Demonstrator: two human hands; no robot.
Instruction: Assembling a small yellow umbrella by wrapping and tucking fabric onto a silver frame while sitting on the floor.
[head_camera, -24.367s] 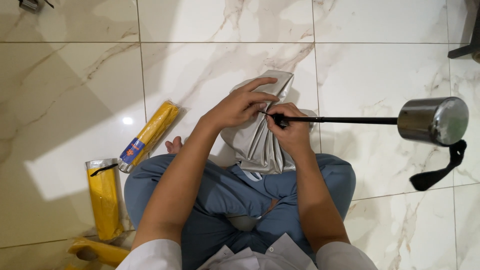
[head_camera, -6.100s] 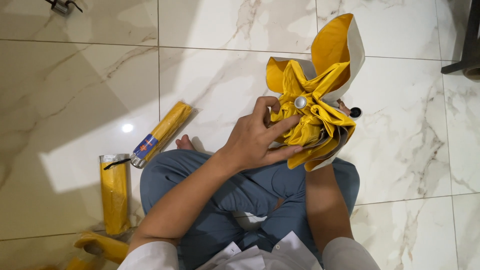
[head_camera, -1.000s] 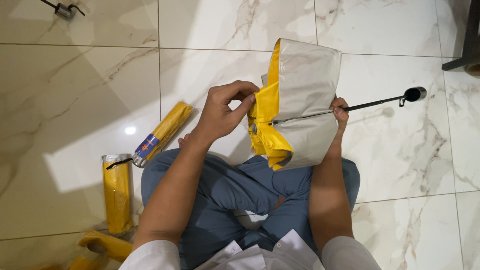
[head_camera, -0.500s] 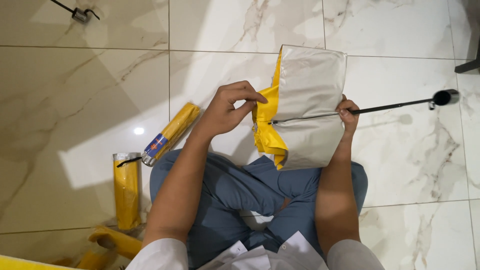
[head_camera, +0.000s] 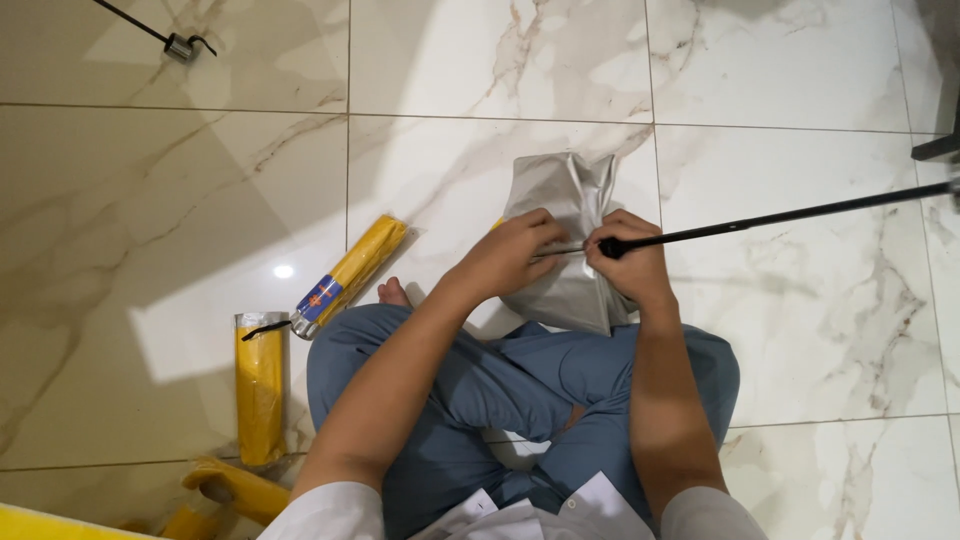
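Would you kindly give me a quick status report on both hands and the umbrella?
Left hand pinching the silver folded umbrella canopy. Right hand gripping the thin black umbrella shaft. Yellow rolled umbrella in a clear sleeve lies on the floor alongside, not obstructing.

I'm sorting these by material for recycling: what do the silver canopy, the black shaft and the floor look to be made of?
Silver canopy: thin coated fabric, probably; it creases softly and has a dull metallic sheen.
Black shaft: likely painted metal; thin, straight, rigid, though plastic cannot be ruled out.
Floor: polished marble-look tile; glossy, veined, with grout lines.
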